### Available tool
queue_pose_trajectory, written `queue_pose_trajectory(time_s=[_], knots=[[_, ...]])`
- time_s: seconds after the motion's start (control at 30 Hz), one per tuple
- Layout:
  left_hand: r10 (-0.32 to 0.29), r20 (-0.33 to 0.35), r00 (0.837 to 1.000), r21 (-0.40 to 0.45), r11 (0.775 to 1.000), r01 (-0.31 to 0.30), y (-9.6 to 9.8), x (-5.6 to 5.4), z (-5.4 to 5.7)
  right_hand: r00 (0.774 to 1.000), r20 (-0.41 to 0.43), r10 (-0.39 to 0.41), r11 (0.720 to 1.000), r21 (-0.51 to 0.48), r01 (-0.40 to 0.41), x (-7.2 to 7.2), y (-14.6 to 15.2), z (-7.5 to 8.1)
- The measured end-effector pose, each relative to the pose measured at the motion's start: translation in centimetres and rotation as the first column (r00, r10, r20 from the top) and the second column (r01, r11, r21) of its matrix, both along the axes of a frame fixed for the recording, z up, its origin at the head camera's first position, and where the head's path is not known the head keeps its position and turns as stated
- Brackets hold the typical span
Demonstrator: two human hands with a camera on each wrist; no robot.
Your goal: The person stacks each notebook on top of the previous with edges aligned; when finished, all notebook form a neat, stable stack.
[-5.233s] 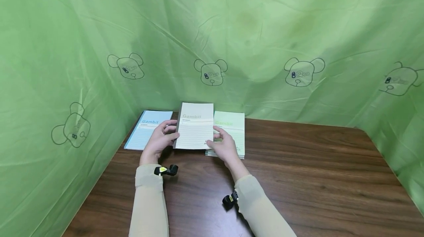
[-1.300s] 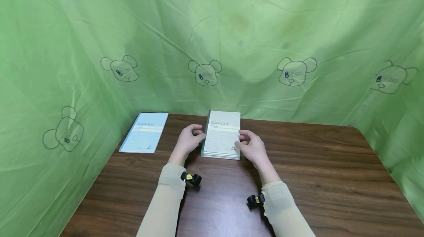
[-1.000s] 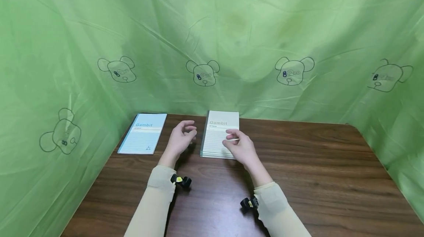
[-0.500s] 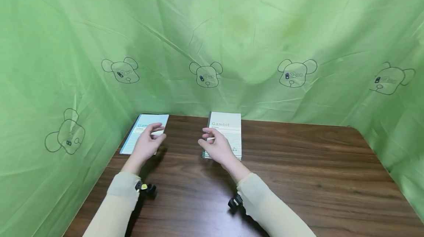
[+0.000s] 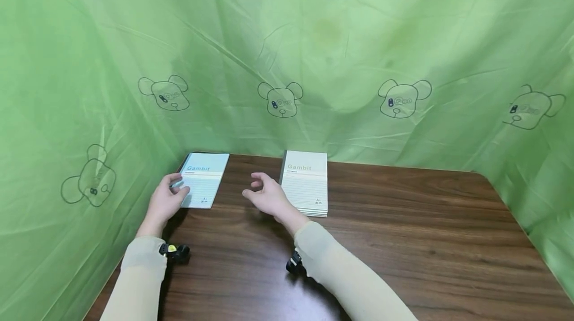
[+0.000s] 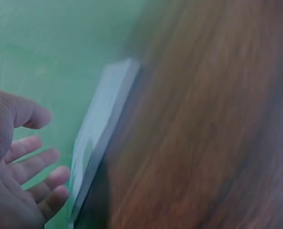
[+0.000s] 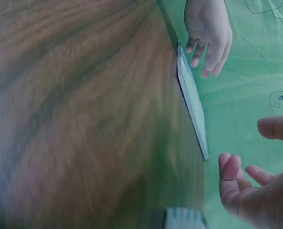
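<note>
A blue notebook pile [image 5: 202, 181] marked "Gambit" lies at the table's back left corner. My left hand [image 5: 166, 199] is at its left edge, fingers loosely bent and overlapping the cover in the head view; the left wrist view shows a gap between thumb and fingers with nothing in it. My right hand [image 5: 267, 195] hangs over the table between the two piles, fingers relaxed and holding nothing. Right of it stands a stack of notebooks [image 5: 306, 179] with a grey-white one on top, its lower left corner hidden behind the right wrist.
The dark wooden table [image 5: 403, 241] stretches away to the right. A green cloth [image 5: 341, 62] with bear-head drawings closes off the back and both sides, close behind the notebooks.
The grey-white notebook earlier held in both hands now lies on the right-hand stack. Both hands have since let go and moved left, the left one to the blue notebooks.
</note>
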State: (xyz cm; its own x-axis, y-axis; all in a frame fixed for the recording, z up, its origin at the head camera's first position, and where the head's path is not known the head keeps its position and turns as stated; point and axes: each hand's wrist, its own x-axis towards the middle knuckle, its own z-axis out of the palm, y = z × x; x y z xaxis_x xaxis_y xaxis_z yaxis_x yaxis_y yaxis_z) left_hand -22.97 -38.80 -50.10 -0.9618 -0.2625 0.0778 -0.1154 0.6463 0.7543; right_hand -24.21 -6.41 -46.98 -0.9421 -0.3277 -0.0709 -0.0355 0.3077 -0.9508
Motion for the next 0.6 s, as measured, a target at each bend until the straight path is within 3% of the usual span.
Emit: queue_pose_trajectory(time_s=[0.3,0.6], knots=[[0.018,0.059,0.998,-0.052,0.999,-0.015,-1.2,-0.5,-0.3,0.998,0.038,-0.057,0.998,-0.016,0.057,0.3,-2.0,-2.6],[-0.001,0.153,0.988,-0.102,0.995,0.017,-1.1,-0.9,-0.8,0.998,0.044,-0.04,0.999,0.012,0.039,0.4,-2.7,-3.1]])
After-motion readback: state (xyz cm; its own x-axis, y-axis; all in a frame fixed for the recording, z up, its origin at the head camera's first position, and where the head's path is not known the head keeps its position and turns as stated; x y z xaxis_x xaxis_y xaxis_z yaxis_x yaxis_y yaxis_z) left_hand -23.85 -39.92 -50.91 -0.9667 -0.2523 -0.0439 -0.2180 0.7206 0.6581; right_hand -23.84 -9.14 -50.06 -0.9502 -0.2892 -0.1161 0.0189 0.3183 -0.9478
